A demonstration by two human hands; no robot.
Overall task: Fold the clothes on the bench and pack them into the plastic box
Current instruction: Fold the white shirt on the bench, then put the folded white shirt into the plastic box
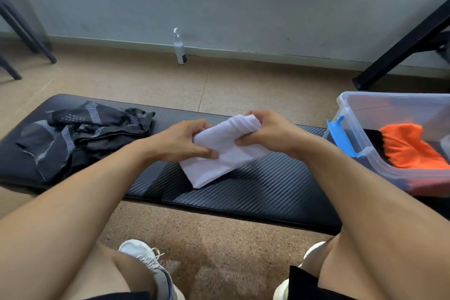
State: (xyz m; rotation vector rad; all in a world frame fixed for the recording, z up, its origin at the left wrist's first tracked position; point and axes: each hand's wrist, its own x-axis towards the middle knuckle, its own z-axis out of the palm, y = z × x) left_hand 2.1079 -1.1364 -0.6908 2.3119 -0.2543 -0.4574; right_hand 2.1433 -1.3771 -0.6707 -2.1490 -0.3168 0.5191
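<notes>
— White cloth [225,151], soft and light, sits folded mid-bench [267,192]; left hand [185,140] and right hand [265,133] both pinch it, fingers curled

— Limp, likely to unfold; best held at both ends, carried flat to the box [379,105]

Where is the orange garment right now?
In the head view, the orange garment lies inside the clear plastic box at the right, beside the bench's right end.

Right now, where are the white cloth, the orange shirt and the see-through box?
white folded cloth [219,163]: head view, its flat lower part.
orange shirt [411,148]: head view, its middle.
clear plastic box [389,102]: head view, its far wall.
</notes>
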